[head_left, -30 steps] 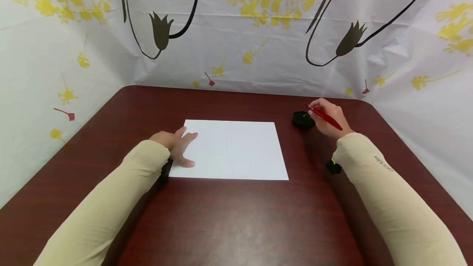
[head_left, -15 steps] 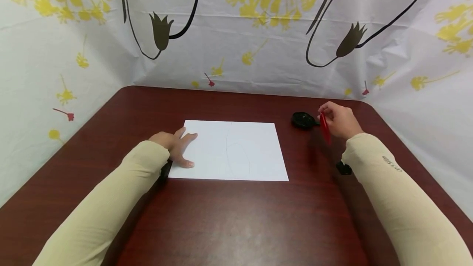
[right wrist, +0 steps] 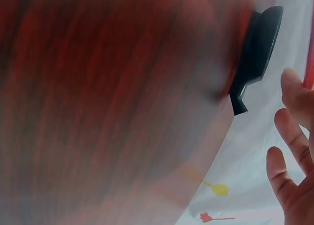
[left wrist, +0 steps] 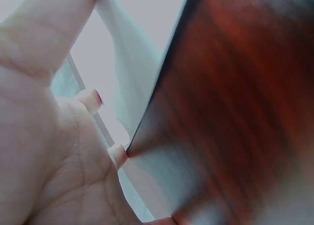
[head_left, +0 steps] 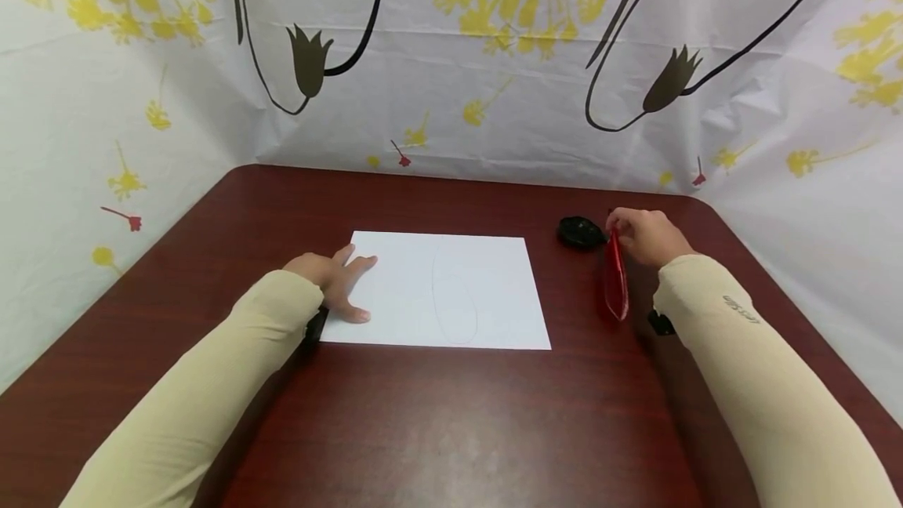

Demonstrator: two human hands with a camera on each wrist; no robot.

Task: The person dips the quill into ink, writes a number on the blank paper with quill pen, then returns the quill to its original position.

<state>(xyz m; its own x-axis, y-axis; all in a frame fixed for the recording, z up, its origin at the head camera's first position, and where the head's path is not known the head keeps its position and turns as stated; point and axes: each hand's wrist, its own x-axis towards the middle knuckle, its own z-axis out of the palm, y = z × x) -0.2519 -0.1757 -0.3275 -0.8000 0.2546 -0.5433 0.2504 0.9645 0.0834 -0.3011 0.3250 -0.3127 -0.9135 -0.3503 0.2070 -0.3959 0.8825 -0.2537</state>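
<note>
A white sheet of paper lies on the table, with a faint thin looping line drawn on it. My left hand rests on its left edge, fingers spread. In the left wrist view the palm and the paper's edge show close up. Right of the sheet, my right hand pinches a red pen, one end pointing toward me and blurred. Just left of that hand is a black round thing with a short handle; the right wrist view shows the same black thing side-on beyond several fingers.
The dark red-brown wooden table has rounded far corners. A white cloth with yellow flowers and dark stems hangs along the back and both sides.
My right hand has shifted right and slightly toward me; the pen has swung from slanting across the fingers to pointing toward me. The left hand and paper stay put.
</note>
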